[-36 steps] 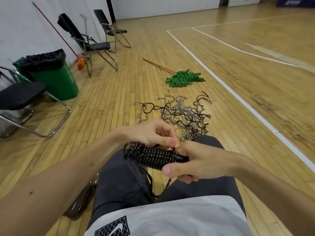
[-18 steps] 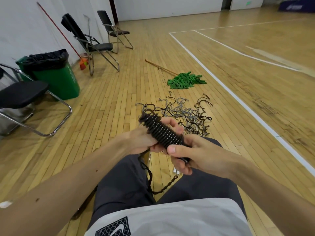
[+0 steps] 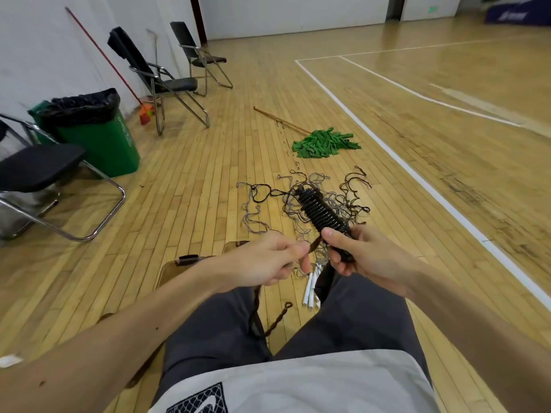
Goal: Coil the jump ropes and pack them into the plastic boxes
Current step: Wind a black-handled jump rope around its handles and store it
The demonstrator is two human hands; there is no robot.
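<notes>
I sit over a wooden gym floor. My right hand (image 3: 362, 251) grips the handle end of a black jump rope bundle (image 3: 320, 210), its cord wound tightly round the handles and pointing up and away. My left hand (image 3: 268, 260) pinches the loose dark cord tail (image 3: 269, 324), which hangs down between my knees. A tangle of grey and black ropes (image 3: 313, 198) lies on the floor beyond my hands. White rope handles (image 3: 311, 289) lie between my legs. A clear brownish plastic box (image 3: 176, 271) sits on the floor under my left forearm, partly hidden.
A green mop (image 3: 323, 143) lies beyond the rope tangle. A green bin (image 3: 98, 135) and folding chairs (image 3: 167, 81) stand at the left wall, another chair (image 3: 44, 180) nearer at the left. White court lines (image 3: 417, 177) run along the right.
The wound bundle has swung from lying across my lap to pointing up and away. My left hand has left the coil and now pinches the loose tail.
</notes>
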